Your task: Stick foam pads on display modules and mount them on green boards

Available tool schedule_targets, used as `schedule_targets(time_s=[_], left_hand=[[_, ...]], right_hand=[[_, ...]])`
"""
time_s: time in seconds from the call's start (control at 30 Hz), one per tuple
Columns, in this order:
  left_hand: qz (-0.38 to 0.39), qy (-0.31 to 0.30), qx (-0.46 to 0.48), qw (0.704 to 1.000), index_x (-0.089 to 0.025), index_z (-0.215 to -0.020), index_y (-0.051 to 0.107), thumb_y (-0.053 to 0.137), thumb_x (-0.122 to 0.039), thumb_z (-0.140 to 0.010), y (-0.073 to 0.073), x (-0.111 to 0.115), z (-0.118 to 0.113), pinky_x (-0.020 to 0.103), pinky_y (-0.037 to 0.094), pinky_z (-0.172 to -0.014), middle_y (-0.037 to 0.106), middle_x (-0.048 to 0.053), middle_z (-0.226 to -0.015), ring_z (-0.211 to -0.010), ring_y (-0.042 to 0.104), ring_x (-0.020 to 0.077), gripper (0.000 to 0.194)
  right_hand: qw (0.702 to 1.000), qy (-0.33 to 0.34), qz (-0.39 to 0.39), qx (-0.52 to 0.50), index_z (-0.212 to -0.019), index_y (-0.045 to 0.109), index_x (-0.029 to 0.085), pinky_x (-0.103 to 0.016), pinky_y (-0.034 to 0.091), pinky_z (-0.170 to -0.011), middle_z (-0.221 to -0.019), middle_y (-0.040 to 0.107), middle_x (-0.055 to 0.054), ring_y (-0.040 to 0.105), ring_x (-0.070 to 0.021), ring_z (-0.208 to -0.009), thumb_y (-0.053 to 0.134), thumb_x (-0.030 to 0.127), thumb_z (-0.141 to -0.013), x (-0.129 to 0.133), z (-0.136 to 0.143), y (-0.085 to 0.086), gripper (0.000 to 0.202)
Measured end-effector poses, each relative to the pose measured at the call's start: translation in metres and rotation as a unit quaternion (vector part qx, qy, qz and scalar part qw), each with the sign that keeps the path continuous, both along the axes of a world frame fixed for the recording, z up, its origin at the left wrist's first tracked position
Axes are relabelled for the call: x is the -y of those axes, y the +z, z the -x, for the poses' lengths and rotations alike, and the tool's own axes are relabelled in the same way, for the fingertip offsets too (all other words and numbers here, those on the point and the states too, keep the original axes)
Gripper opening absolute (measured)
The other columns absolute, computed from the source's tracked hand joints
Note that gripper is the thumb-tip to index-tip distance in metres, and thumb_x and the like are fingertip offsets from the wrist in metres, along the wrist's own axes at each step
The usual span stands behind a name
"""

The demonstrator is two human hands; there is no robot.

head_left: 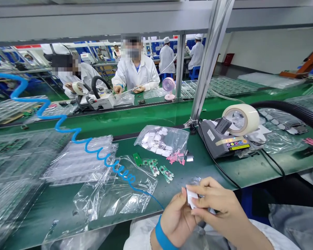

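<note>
At the front edge of the green bench, my left hand (178, 217) and my right hand (216, 205) meet around a small white piece (192, 198). My left thumb and the fingertips of my right hand press on it. A blue wrist strap (163, 236) circles my left wrist, with a coiled blue cord (95, 150) running across the left of the view. Beyond my hands lie several small green circuit boards (166, 173), pink pieces (176, 157) and a clear bag (161, 140) of white pieces.
A grey tape dispenser (221, 140) with a large tape roll (241, 119) stands at right, beside a black hose (292, 107). Stacked clear trays (80, 159) and plastic bags (120, 191) lie at left. Across the bench, a person (135, 73) in white sits near a pink fan (168, 86).
</note>
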State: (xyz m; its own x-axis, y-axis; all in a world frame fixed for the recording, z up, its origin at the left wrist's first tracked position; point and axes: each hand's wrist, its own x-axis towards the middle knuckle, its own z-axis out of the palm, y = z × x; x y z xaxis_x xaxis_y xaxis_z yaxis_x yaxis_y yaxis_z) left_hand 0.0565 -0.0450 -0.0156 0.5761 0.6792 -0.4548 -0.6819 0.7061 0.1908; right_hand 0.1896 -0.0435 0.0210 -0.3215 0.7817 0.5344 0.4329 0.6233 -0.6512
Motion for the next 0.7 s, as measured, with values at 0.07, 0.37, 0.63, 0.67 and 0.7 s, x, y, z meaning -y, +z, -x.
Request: schedule_targets(time_s=[0.07,0.37,0.63,0.67,0.7], left_hand=[[0.006,-0.005,-0.010,1.000,-0.007,-0.076,0.065,0.074,-0.038,-0.064,-0.001,0.001,-0.001,0.022,0.046,-0.064,0.063,0.004,-0.067,-0.064,0.059,0.0102,0.034],[-0.088,-0.048,0.027,0.995,-0.007,-0.079,0.069,0.076,-0.033,-0.063,0.000,-0.004,0.002,0.019,0.047,-0.056,0.063,0.003,-0.062,-0.056,0.059,0.0082,0.031],[-0.160,-0.202,0.000,0.966,-0.013,-0.091,0.065,0.074,-0.048,-0.058,-0.007,-0.011,-0.004,0.025,0.050,-0.061,0.064,0.003,-0.065,-0.055,0.058,0.0093,0.049],[-0.196,-0.183,-0.051,0.962,-0.016,-0.092,0.064,0.074,-0.046,-0.059,-0.007,-0.013,-0.004,0.023,0.048,-0.061,0.065,0.002,-0.069,-0.058,0.059,0.0095,0.046],[-0.242,-0.153,-0.112,0.951,-0.019,-0.092,0.064,0.075,-0.043,-0.060,-0.007,-0.016,-0.004,0.022,0.047,-0.063,0.066,0.002,-0.073,-0.063,0.060,0.0105,0.041]], right_hand=[[1.000,0.022,0.005,0.003,-0.068,0.063,0.018,-0.026,0.049,-0.056,-0.075,0.070,-0.002,0.047,-0.0145,-0.067,0.062,0.009,-0.077,0.001,-0.002,-0.001,0.013],[0.999,0.029,0.027,0.026,-0.093,0.063,0.023,-0.037,0.042,-0.079,-0.105,0.063,-0.004,0.047,-0.0196,-0.090,0.061,0.032,-0.083,0.003,-0.018,-0.008,0.014],[0.979,0.087,0.146,-0.114,-0.088,0.065,0.024,-0.032,0.040,-0.071,-0.074,0.056,-0.001,0.047,-0.0159,-0.075,0.042,0.068,-0.078,-0.005,-0.033,-0.022,0.050],[0.981,0.071,0.143,-0.113,-0.083,0.064,0.023,-0.032,0.039,-0.071,-0.072,0.055,-0.001,0.046,-0.0158,-0.073,0.043,0.070,-0.075,-0.004,-0.035,-0.024,0.052],[0.983,0.050,0.144,-0.103,-0.080,0.063,0.022,-0.032,0.037,-0.071,-0.071,0.054,-0.001,0.046,-0.0160,-0.073,0.044,0.072,-0.074,-0.002,-0.038,-0.025,0.054]])
